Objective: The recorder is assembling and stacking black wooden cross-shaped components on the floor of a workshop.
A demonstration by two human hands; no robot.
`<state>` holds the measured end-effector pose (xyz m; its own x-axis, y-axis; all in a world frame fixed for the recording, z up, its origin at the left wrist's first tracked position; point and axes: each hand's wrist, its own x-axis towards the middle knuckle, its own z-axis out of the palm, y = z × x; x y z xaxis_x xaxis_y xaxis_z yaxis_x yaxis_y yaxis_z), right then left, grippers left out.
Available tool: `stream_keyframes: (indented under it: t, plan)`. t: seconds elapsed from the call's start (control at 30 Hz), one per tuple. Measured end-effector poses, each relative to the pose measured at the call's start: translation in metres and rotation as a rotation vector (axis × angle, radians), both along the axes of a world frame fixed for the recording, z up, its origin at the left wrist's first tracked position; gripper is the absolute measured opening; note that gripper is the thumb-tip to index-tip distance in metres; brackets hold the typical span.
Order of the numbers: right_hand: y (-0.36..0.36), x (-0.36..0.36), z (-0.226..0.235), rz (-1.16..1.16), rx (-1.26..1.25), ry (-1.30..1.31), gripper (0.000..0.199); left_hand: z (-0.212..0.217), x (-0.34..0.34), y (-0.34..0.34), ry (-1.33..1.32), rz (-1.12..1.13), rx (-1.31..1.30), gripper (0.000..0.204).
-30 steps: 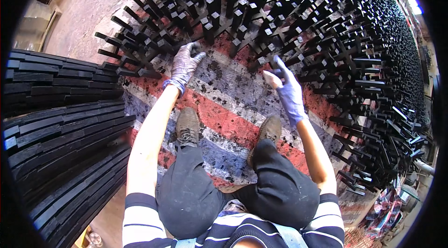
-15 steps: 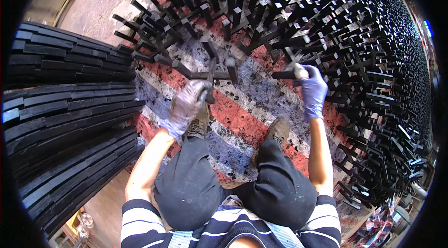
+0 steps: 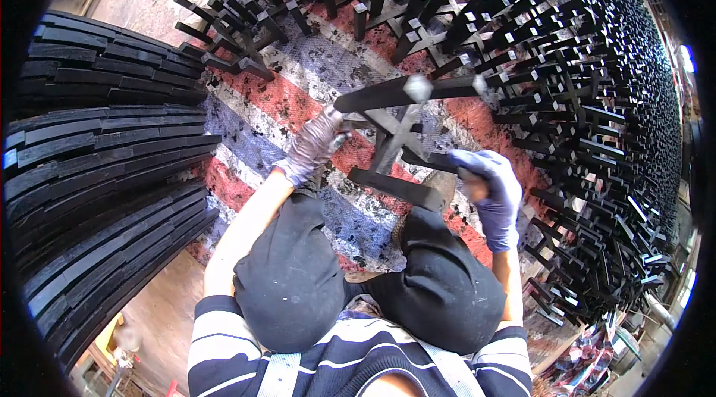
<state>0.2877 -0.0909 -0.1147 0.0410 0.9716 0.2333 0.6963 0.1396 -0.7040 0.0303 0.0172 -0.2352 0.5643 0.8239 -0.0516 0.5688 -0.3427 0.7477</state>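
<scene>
A black four-legged frame (image 3: 401, 130) with a crossed brace, slightly blurred, is held tilted above the striped sheet (image 3: 317, 61), between the two hands. Its far left leg is grasped near the end by the fingers of the left hand (image 3: 313, 145). The right hand (image 3: 494, 192) is held curled beside the right end of another leg; whether that leg is gripped cannot be told. Beyond, similar frames (image 3: 327, 0) are crowded together; at left, black bars (image 3: 97, 128) are stacked in rows.
</scene>
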Motion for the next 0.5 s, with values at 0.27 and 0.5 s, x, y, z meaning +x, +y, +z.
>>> stream_keyframes:
  t: [0.27, 0.5]
  plan:
    - [0.013, -0.014, -0.044, 0.222, -0.138, -0.194, 0.042, -0.034, -0.017, -0.015, -0.083, 0.135, -0.15, 0.029]
    - [0.034, 0.001, -0.079, 0.341, -0.296, -0.213, 0.034, -0.014, -0.01, 0.007, -0.196, 0.026, -0.087, 0.084]
